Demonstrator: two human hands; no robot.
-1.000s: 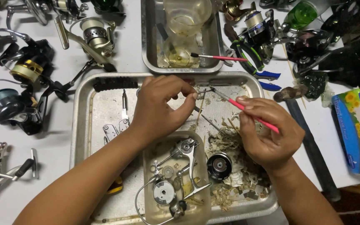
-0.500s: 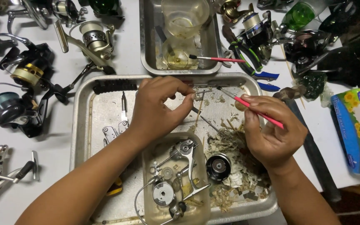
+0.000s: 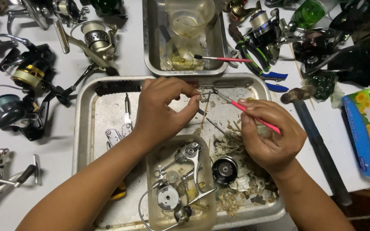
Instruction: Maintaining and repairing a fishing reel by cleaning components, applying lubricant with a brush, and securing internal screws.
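Cleaning was the step: your left hand (image 3: 163, 109) pinched a small metal part (image 3: 205, 92) above the steel tray (image 3: 86, 124), your right hand (image 3: 270, 139) gripping a pink brush (image 3: 253, 115) at it. Next called for steady, light strokes.

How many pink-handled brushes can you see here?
2: one pink brush in the right hand over the big tray; another lying in the upper tray. Clutter may hide more.

Dull scratched metal tray (image 3: 86, 128), glossy pink plastic brush handle (image 3: 253, 116), shiny metal reel parts (image 3: 180, 179)
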